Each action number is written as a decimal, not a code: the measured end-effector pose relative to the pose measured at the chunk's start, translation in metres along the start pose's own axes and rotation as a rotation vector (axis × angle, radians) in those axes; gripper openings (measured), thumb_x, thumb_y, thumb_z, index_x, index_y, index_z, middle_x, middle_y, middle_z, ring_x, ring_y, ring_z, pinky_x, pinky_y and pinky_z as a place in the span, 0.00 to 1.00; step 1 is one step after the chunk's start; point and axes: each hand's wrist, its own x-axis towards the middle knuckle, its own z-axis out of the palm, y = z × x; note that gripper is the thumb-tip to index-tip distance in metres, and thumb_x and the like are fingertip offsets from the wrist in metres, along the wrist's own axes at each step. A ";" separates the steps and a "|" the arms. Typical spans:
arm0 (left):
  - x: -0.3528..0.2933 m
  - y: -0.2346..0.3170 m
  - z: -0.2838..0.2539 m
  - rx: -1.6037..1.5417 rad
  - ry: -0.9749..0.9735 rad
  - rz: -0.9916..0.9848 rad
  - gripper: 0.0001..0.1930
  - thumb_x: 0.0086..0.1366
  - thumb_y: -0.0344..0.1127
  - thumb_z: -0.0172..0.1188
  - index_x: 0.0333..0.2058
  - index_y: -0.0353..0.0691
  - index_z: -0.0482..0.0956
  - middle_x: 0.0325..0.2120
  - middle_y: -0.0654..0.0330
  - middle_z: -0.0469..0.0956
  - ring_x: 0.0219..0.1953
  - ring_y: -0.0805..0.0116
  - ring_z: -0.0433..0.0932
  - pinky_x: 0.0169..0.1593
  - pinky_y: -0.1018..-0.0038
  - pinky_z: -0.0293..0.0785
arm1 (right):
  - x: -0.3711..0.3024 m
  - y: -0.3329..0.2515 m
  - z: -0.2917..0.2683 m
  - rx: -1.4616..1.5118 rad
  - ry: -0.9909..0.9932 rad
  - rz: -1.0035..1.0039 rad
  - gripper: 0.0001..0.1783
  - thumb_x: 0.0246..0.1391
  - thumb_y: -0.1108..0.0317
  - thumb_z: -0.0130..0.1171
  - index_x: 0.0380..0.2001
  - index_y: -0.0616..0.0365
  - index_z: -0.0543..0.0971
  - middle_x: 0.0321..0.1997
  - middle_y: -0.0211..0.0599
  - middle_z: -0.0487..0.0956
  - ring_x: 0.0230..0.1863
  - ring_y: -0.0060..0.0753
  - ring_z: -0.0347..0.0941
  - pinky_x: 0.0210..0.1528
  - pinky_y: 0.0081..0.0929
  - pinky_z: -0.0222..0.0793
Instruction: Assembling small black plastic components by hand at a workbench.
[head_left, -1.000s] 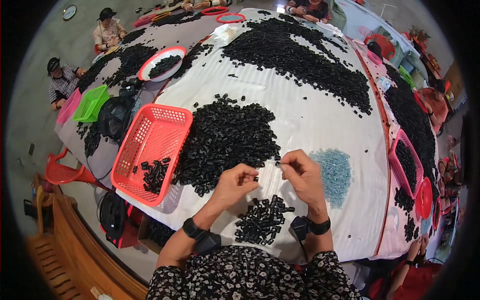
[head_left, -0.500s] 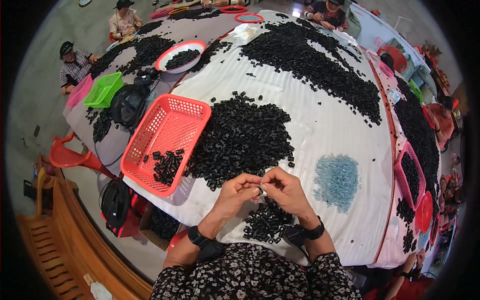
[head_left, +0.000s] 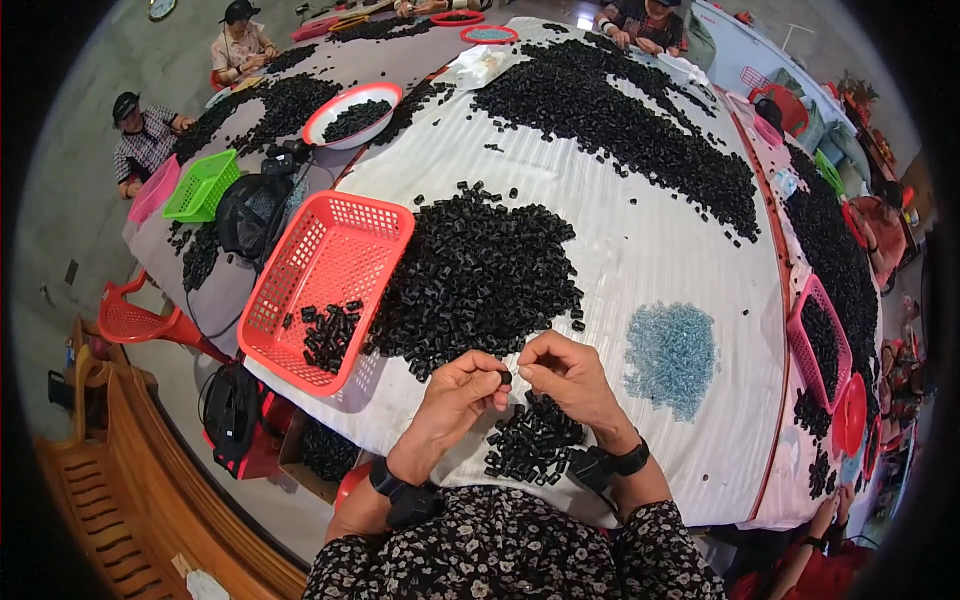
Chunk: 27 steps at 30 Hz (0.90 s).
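A small black plastic piece (head_left: 505, 378) is pinched between the thumb and fingers of my left hand (head_left: 458, 392). Just to its right, my right hand (head_left: 570, 378) is closed in a pinch, its fingertips close to the piece; what they hold is too small to make out. Under and between my wrists lies a small pile of black pieces (head_left: 535, 440). Beyond my hands spreads a larger heap of similar black pieces (head_left: 480, 270). A patch of small clear bluish pieces (head_left: 670, 360) lies to the right of my right hand.
A red perforated basket (head_left: 390, 225) with some black pieces stands left of the heap. More black pieces (head_left: 620, 110) cover the table's far side. A pink basket (head_left: 846, 352) sits at right, a green one (head_left: 200, 185) at far left. Several other people sit around the table.
My fingertips have drawn slightly apart, and the black piece in my left hand now shows more clearly. The whole view has shifted a little.
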 end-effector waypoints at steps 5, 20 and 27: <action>-0.001 0.000 0.002 0.008 -0.011 -0.005 0.06 0.62 0.26 0.54 0.38 0.33 0.71 0.29 0.55 0.77 0.28 0.71 0.77 0.35 0.78 0.76 | -0.001 -0.002 0.001 -0.002 -0.013 0.012 0.02 0.52 0.74 0.55 0.28 0.61 0.73 0.27 0.23 0.70 0.27 0.11 0.63 0.28 0.13 0.60; -0.003 -0.002 -0.001 -0.082 -0.053 0.015 0.07 0.60 0.25 0.55 0.38 0.33 0.70 0.31 0.55 0.77 0.31 0.71 0.77 0.38 0.77 0.75 | 0.001 0.001 0.003 0.042 0.069 0.006 0.04 0.52 0.74 0.55 0.31 0.61 0.72 0.25 0.21 0.69 0.25 0.08 0.62 0.26 0.10 0.58; -0.002 -0.004 0.002 -0.092 -0.053 -0.011 0.08 0.60 0.25 0.56 0.38 0.34 0.71 0.29 0.57 0.76 0.29 0.72 0.76 0.36 0.78 0.74 | 0.000 0.008 0.015 -0.022 0.062 -0.099 0.03 0.52 0.75 0.54 0.32 0.61 0.72 0.29 0.26 0.70 0.29 0.13 0.66 0.30 0.14 0.63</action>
